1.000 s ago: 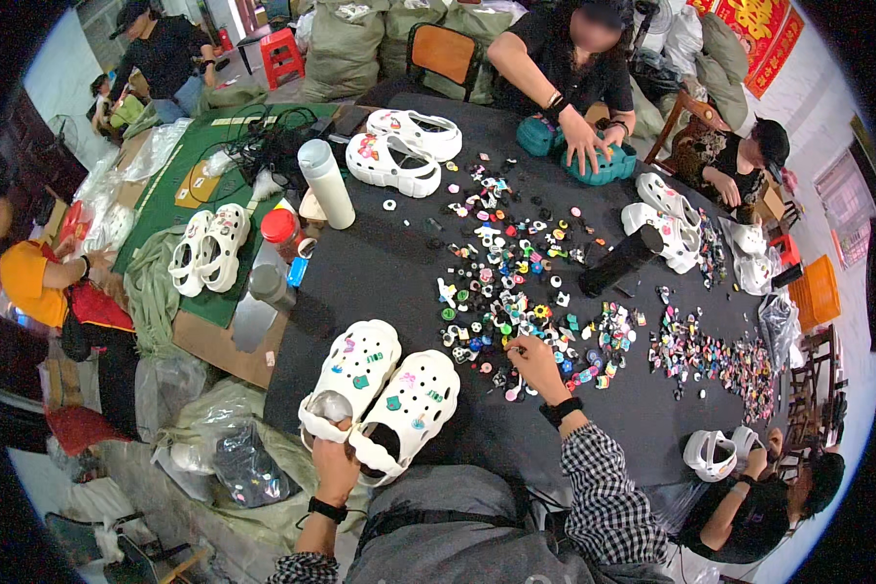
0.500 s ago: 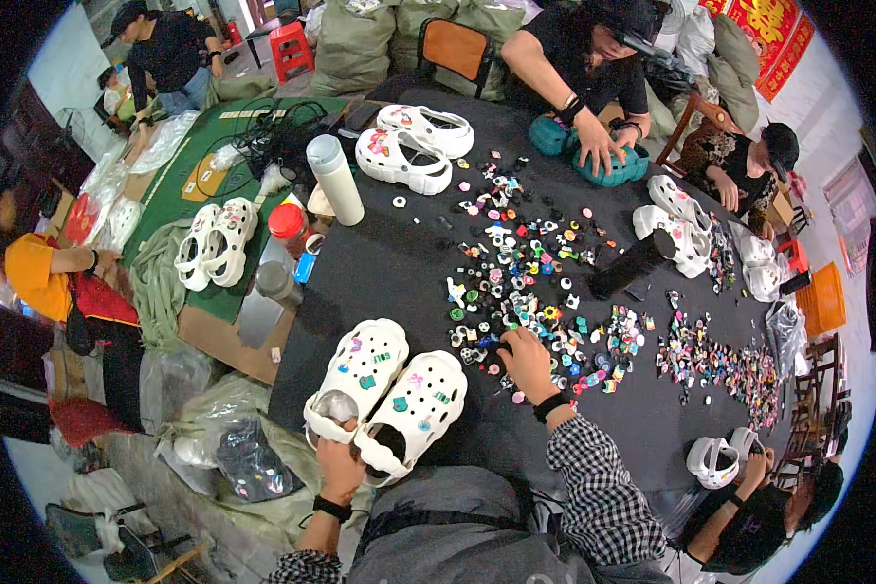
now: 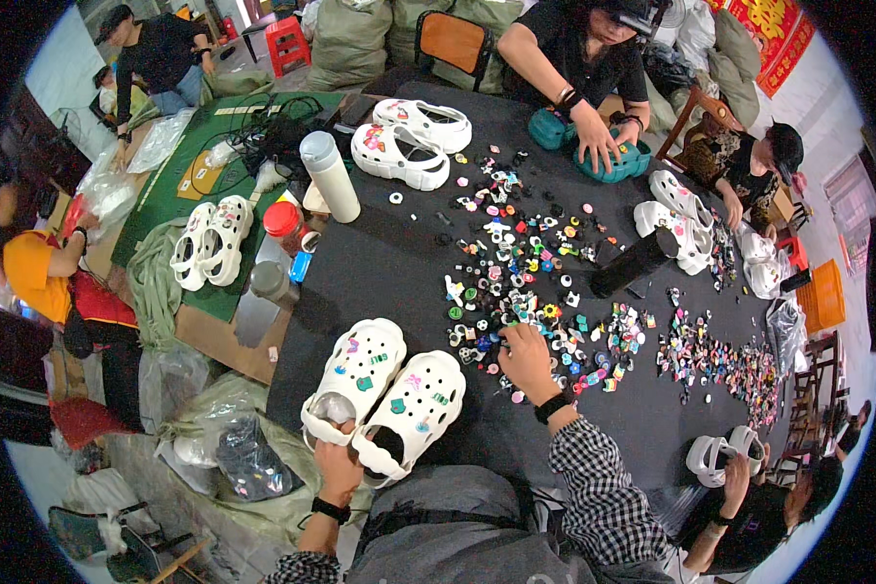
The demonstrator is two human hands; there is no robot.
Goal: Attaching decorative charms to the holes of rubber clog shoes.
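A pair of white clogs lies side by side at the table's near edge, with small coloured charms on the tops. The left clog (image 3: 362, 362) has clear plastic at its heel opening; the right clog (image 3: 426, 397) touches it. My left hand (image 3: 338, 469) is closed round their heel ends, its fingertips partly hidden by the shoes. At the near edge of a spread of small shoe charms (image 3: 516, 277), my right hand (image 3: 529, 362) reaches down with fingers bent together. What its fingertips pinch, if anything, is too small to make out.
A white bottle (image 3: 331, 178) and a red-lidded jar (image 3: 284, 226) stand left of the charms. More white clogs (image 3: 399, 156) lie beyond. A black cylinder (image 3: 635, 263) stands to the right. Across the table, a co-worker's hands (image 3: 599, 146) handle teal clogs (image 3: 621, 165). Others work around the table.
My right hand has shifted very slightly and stays at the charms; my left hand keeps its hold. The orange-shirted person's arm has risen, and the lower-right person's hands have moved at white clogs.
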